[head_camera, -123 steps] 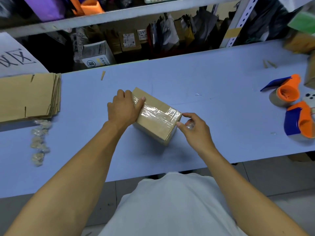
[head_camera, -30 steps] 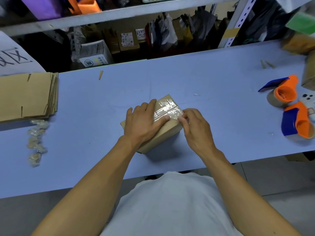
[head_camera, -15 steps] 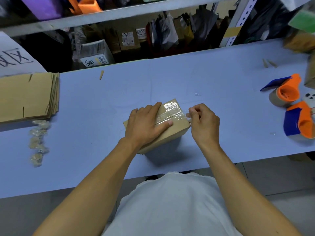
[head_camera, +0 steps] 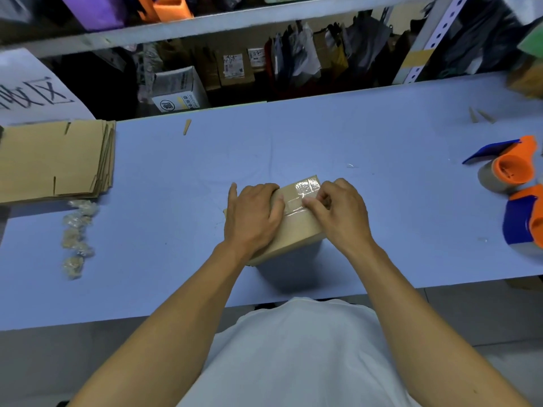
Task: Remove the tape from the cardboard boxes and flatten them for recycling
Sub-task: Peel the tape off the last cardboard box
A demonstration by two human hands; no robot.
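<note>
A small brown cardboard box [head_camera: 296, 230] lies at an angle on the blue table [head_camera: 382, 142], in front of me. Clear shiny tape [head_camera: 307, 188] runs across its top and over its far end. My left hand [head_camera: 252, 218] lies over the box's left half, its fingers resting on top and holding it down. My right hand [head_camera: 340, 212] is on the box's right side, fingers curled, its fingertips picking at the tape on the top face. Whether a tape end is lifted is hidden by the fingers.
A stack of flattened cardboard [head_camera: 55, 163] lies at the table's left. Several crumpled tape wads [head_camera: 76, 239] sit in front of it. Two orange-and-blue tape dispensers [head_camera: 511, 168] [head_camera: 526, 221] stand at the right edge. Shelving with parcels is behind the table.
The box was turned so its taped end points away to the right. My right hand moved from the box's far right corner onto the top face, fingertips now on the tape.
</note>
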